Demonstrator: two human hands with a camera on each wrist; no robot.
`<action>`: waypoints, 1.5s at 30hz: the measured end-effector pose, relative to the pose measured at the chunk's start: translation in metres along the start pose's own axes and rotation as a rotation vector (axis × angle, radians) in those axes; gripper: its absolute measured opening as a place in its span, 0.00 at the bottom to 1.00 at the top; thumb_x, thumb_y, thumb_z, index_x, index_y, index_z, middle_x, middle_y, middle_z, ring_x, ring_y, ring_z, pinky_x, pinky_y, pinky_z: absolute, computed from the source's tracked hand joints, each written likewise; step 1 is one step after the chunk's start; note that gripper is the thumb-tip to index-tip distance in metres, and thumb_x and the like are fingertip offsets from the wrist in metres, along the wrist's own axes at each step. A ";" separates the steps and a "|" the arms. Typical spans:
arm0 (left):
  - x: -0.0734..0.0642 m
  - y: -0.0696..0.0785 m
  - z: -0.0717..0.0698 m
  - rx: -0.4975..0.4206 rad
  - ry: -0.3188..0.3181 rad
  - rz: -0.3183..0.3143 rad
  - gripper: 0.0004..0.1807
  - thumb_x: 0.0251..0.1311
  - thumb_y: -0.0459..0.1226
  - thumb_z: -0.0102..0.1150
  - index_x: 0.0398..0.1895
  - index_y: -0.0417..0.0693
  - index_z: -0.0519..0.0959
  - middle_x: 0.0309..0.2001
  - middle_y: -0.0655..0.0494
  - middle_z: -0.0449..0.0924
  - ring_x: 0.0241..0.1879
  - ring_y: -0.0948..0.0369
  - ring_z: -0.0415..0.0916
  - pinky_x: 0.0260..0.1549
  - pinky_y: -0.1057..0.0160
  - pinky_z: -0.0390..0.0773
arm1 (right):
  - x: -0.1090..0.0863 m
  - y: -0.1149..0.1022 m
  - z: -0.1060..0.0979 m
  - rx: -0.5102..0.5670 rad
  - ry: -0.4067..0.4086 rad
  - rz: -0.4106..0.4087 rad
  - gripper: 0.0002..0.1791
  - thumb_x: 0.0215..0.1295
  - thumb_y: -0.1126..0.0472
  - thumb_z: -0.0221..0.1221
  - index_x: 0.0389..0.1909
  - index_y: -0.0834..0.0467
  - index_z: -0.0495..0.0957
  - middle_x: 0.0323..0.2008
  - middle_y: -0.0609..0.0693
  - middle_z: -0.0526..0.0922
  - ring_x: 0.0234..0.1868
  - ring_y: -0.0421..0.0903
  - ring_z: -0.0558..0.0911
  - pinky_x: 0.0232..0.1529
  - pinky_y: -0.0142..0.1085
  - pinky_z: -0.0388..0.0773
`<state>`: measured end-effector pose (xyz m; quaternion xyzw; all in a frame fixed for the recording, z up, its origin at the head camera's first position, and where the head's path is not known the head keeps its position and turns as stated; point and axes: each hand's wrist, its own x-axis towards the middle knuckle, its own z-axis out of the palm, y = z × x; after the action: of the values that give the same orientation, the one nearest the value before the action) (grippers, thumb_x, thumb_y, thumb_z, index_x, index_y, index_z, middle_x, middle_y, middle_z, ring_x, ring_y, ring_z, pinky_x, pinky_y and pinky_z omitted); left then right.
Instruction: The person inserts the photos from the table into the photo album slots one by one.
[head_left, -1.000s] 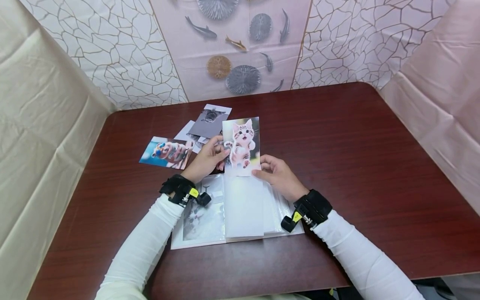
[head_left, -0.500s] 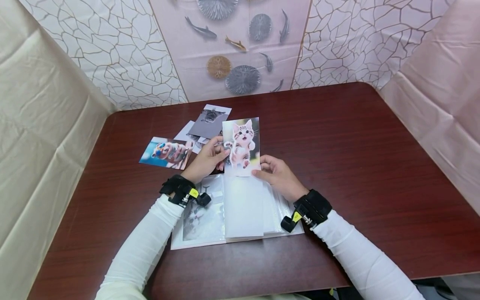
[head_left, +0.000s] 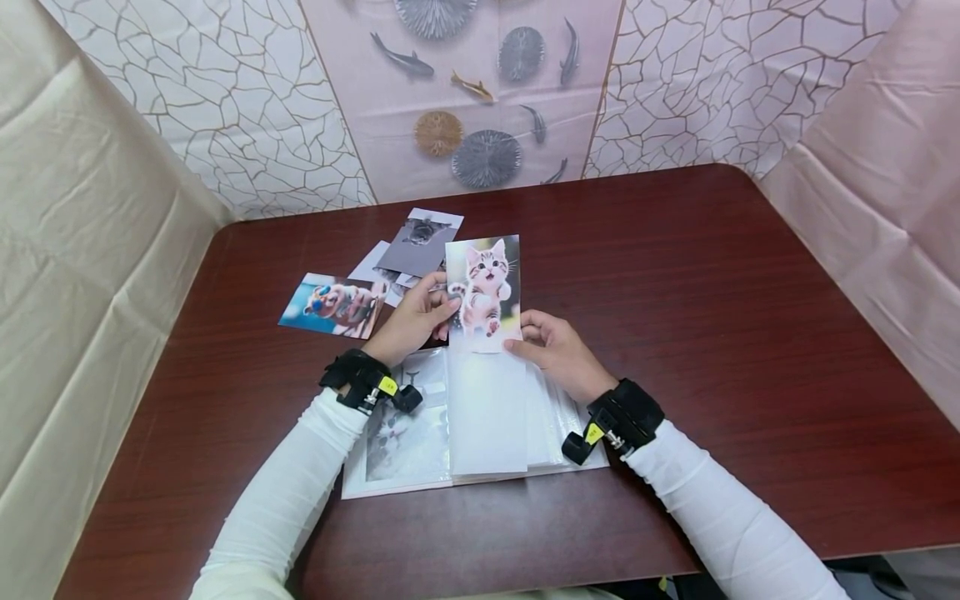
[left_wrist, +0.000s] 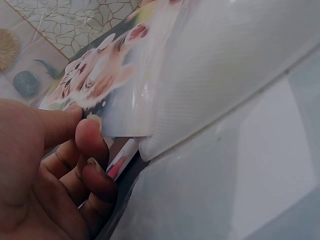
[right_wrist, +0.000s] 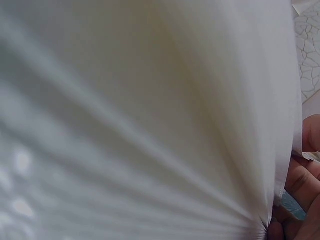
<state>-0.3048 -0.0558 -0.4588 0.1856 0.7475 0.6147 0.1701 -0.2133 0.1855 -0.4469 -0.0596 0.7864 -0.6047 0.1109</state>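
A kitten photo [head_left: 486,287] stands upright above an open photo album [head_left: 397,487], its lower end at the mouth of a white page sleeve [head_left: 489,417]. My left hand [head_left: 411,321] pinches the photo's left edge between thumb and fingers; the left wrist view shows this grip on the photo [left_wrist: 107,80] close up, the other fingers curled below. At the photo's lower right corner, my right hand [head_left: 562,354] pinches the sleeve's upper edge. In the right wrist view the pale page [right_wrist: 150,125] fills most of the picture, with fingers [right_wrist: 302,185] at its edge.
A photo with a blue background [head_left: 333,306] lies on the dark red table [head_left: 712,333] left of my left hand. Behind it is a loose pile of photos, a grey one [head_left: 420,242] on top. Patterned cloth [head_left: 480,100] hangs behind the table.
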 end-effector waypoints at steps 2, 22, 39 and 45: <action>0.000 0.000 0.000 -0.007 -0.001 -0.001 0.19 0.77 0.34 0.48 0.68 0.46 0.63 0.27 0.54 0.70 0.21 0.61 0.70 0.24 0.65 0.72 | 0.000 0.000 0.000 0.009 0.001 -0.002 0.16 0.71 0.62 0.61 0.55 0.63 0.74 0.41 0.54 0.85 0.36 0.43 0.77 0.40 0.31 0.71; -0.002 0.002 0.001 -0.006 0.000 -0.004 0.20 0.77 0.34 0.48 0.69 0.47 0.63 0.27 0.55 0.70 0.21 0.62 0.70 0.24 0.66 0.71 | 0.000 -0.001 0.001 0.025 0.006 0.026 0.17 0.71 0.64 0.61 0.58 0.63 0.74 0.49 0.59 0.86 0.40 0.41 0.80 0.44 0.29 0.74; -0.002 0.000 0.001 -0.008 -0.005 0.001 0.19 0.77 0.33 0.48 0.67 0.46 0.64 0.27 0.55 0.70 0.21 0.62 0.70 0.24 0.67 0.71 | 0.001 0.000 0.001 0.011 0.012 0.042 0.16 0.71 0.62 0.61 0.57 0.62 0.74 0.45 0.57 0.86 0.38 0.44 0.79 0.41 0.30 0.73; -0.002 0.001 0.001 -0.003 -0.004 0.001 0.19 0.77 0.33 0.48 0.67 0.45 0.63 0.27 0.55 0.69 0.21 0.62 0.70 0.24 0.67 0.71 | 0.001 -0.001 0.001 0.005 0.019 0.040 0.16 0.71 0.62 0.61 0.56 0.62 0.75 0.44 0.56 0.86 0.39 0.45 0.78 0.41 0.30 0.72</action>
<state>-0.3024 -0.0559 -0.4583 0.1868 0.7462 0.6155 0.1718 -0.2137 0.1845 -0.4465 -0.0381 0.7870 -0.6049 0.1155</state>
